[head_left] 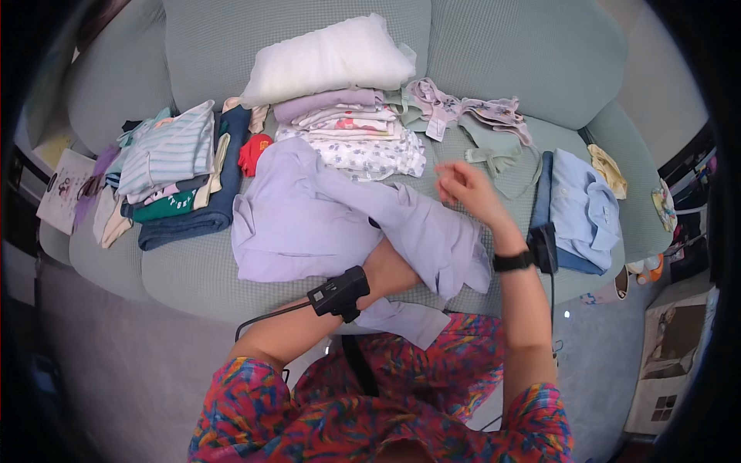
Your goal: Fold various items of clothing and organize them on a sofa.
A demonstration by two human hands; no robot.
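A lavender garment (312, 226) is spread in loose folds on the seat of the sofa, and one part of it hangs over the front edge. My left hand (396, 269) reaches under a folded length of this cloth. Its fingers are covered, so their grip does not show. Above the garment's right side, my right hand (463, 188) is raised with loosely bent fingers, slightly blurred, and nothing is in it. Behind the garment is a stack of folded floral clothes (365, 142). A white mesh-like bundle (336, 61) rests on top of that stack.
Folded clothes with a striped top (168, 150) are piled on the left, beside a red item (253, 154). Bras (495, 136) lie at the back right. A folded blue shirt (582, 202) rests over denim near the right armrest of the green sofa (521, 52).
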